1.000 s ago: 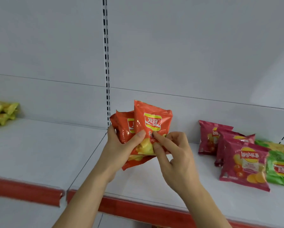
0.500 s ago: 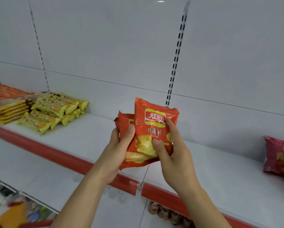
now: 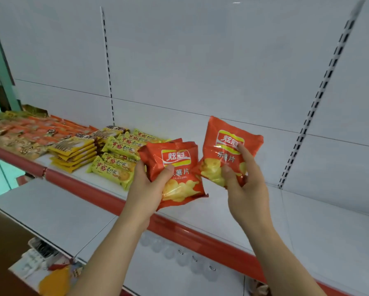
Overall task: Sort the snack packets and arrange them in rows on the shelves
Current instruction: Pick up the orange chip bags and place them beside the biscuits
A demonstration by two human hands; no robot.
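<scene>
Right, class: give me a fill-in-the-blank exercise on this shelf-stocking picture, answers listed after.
1. The right hand holds ___ orange chip packet.
2. The left hand holds a bunch of chip packets coloured ___.
3. The yellow-green biscuit packets lie to the ___ of both hands.
4. The shelf has a front edge strip coloured ___.

Answers: one; orange; left; red

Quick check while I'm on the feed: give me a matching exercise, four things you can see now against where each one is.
Things:
1. single orange chip packet
2. bunch of orange chip packets
3. yellow-green biscuit packets
4. stack of flat yellow packets

Places:
A. lying on the shelf, just left of the left hand
B. held in the right hand
C. on the shelf, left of the biscuit packets
D. held in the left hand

Pairs: 1-B, 2-D, 3-A, 4-C
</scene>
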